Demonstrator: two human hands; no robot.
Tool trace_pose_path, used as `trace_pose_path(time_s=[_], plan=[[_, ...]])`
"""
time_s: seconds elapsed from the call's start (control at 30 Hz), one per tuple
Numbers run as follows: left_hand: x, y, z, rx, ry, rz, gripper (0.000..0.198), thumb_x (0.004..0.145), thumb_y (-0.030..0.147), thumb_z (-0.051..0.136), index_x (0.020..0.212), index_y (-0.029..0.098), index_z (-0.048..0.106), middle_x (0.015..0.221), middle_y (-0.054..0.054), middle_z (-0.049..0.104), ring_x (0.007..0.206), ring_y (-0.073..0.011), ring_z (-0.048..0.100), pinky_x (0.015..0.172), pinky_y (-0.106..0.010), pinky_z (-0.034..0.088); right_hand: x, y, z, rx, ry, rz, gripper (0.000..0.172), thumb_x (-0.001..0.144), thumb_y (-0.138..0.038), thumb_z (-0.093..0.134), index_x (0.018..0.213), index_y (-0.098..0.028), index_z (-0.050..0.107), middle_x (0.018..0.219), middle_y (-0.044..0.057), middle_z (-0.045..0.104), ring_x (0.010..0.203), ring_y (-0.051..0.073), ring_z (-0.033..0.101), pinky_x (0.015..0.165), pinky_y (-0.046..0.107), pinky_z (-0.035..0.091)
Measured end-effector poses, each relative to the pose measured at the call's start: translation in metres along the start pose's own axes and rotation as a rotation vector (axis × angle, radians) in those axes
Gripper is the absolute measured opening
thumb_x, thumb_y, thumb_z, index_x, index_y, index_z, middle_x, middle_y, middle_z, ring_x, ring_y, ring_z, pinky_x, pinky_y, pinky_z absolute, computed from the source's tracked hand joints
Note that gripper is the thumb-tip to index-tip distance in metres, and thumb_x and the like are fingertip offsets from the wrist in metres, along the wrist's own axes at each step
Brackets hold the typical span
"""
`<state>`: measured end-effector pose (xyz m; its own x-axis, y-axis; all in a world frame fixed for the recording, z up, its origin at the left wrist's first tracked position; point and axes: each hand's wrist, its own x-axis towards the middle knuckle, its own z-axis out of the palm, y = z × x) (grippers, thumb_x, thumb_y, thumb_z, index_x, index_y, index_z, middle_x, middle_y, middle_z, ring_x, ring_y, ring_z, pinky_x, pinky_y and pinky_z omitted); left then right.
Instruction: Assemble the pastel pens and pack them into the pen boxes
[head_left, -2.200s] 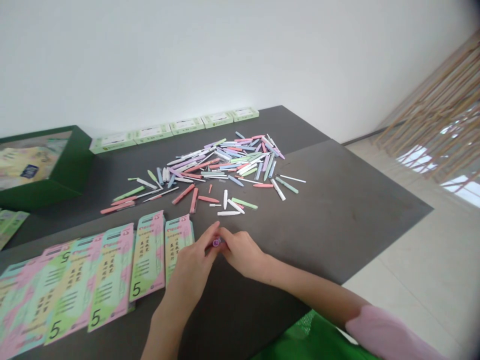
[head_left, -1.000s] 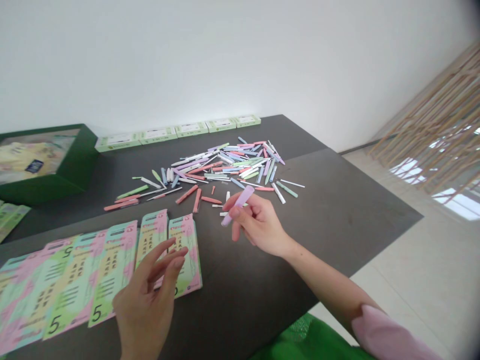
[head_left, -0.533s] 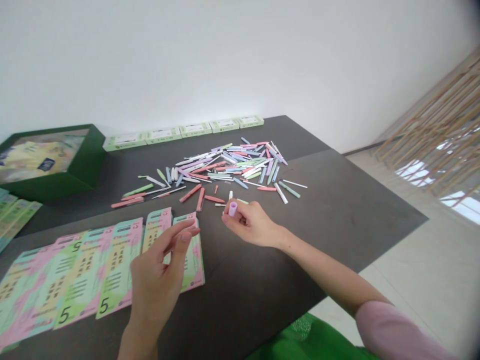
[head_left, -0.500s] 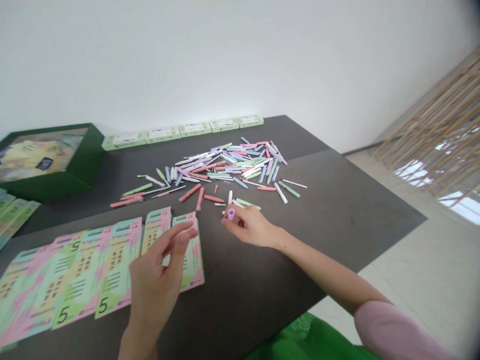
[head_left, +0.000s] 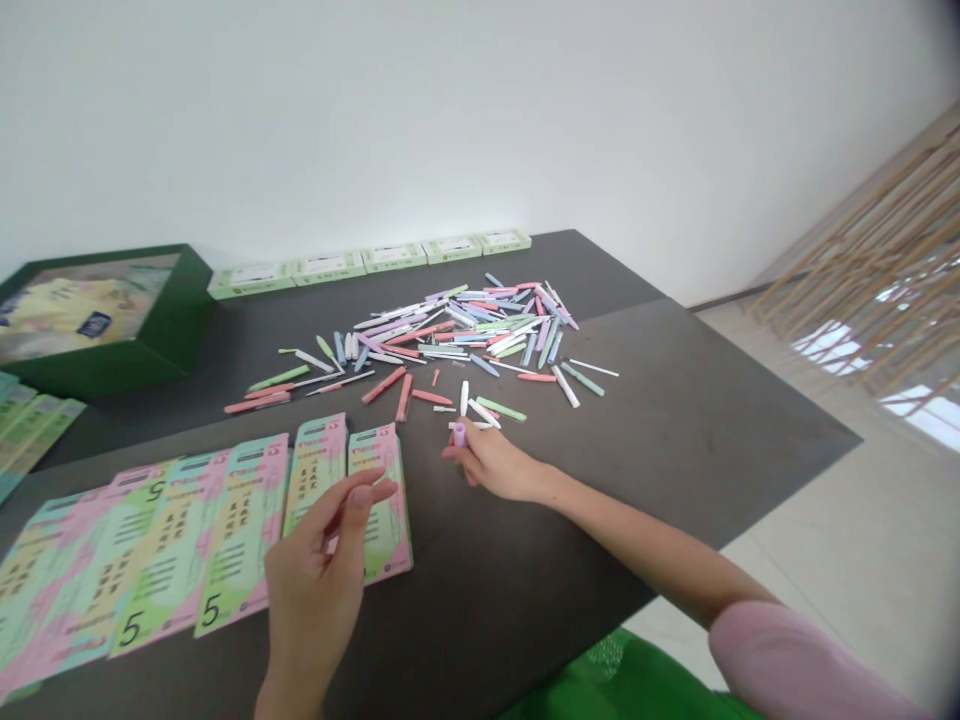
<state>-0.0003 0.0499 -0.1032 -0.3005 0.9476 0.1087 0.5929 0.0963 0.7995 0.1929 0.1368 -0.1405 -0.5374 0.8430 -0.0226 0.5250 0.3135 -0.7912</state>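
Note:
My right hand (head_left: 504,462) is closed in a pinch on a small lilac pen cap (head_left: 459,434), with the cap's hollow end facing up. It hovers over the dark table just in front of two white pen pieces (head_left: 464,398) and a light green one (head_left: 501,408). My left hand (head_left: 326,560) is loosely curved above the row of printed cards, its fingers stretched forward and the thumb close beneath them. No object shows in it. Under its fingertips lies the rightmost pink and green card pack (head_left: 390,535).
Behind my hands spreads a heap of pastel pens and pen parts (head_left: 480,320). More card packs (head_left: 236,540) overlap at the left. A green box (head_left: 169,330) with packets stands at the back left. Flat light green boxes (head_left: 330,268) line the wall.
The lilac cap has tipped slightly in my right fingers, and that hand has shifted a little. My left hand has moved slightly right and down. The view has shifted a little.

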Motion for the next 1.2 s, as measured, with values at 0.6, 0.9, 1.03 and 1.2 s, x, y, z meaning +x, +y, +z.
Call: trace_pose_path(time_s=[0.6, 0.9, 1.03, 1.2], plan=[[0.066, 0.058, 0.005, -0.146, -0.154, 0.273, 0.042, 0.077, 0.054, 0.066, 0.106, 0.025, 0.074, 0.106, -0.007, 0.075, 0.102, -0.0279, 0.068, 0.096, -0.039, 0.05, 0.007, -0.083, -0.065, -0.664, -0.005, -0.157, 0.034, 0.099, -0.034, 0.043, 0.114, -0.007, 0.055, 0.085, 0.014, 0.071, 0.079, 0.027, 0.069, 0.06, 0.03, 0.043], [0.044, 0.045, 0.037, -0.518, -0.136, 0.023, 0.036, 0.073, 0.039, 0.074, 0.105, 0.022, 0.072, 0.079, -0.002, 0.076, 0.073, -0.018, 0.071, 0.071, -0.027, 0.057, 0.006, -0.101, -0.063, -0.788, -0.162, -0.159, 0.023, 0.097, -0.015, 0.045, 0.105, -0.006, 0.064, 0.095, 0.016, 0.072, 0.087, 0.027, 0.071, 0.061, 0.031, 0.047], [0.043, 0.042, 0.043, -0.692, -0.022, 0.028, 0.021, 0.073, 0.031, 0.077, 0.092, 0.023, 0.072, 0.074, 0.001, 0.075, 0.07, -0.014, 0.071, 0.069, -0.021, 0.055, 0.006, -0.09, -0.067, -0.666, -0.026, -0.2, 0.027, 0.097, -0.029, 0.047, 0.106, -0.01, 0.065, 0.084, 0.011, 0.072, 0.075, 0.022, 0.068, 0.057, 0.027, 0.037], [0.052, 0.032, 0.041, -1.016, 0.017, -0.05, 0.024, 0.063, 0.028, 0.084, 0.082, 0.019, 0.072, 0.074, 0.0, 0.075, 0.075, -0.0132, 0.071, 0.077, -0.022, 0.057, 0.005, -0.06, -0.077, -0.221, 0.204, -0.233, 0.031, 0.089, -0.047, 0.059, 0.101, -0.019, 0.066, 0.068, -0.002, 0.066, 0.058, 0.009, 0.055, 0.059, 0.021, 0.033]])
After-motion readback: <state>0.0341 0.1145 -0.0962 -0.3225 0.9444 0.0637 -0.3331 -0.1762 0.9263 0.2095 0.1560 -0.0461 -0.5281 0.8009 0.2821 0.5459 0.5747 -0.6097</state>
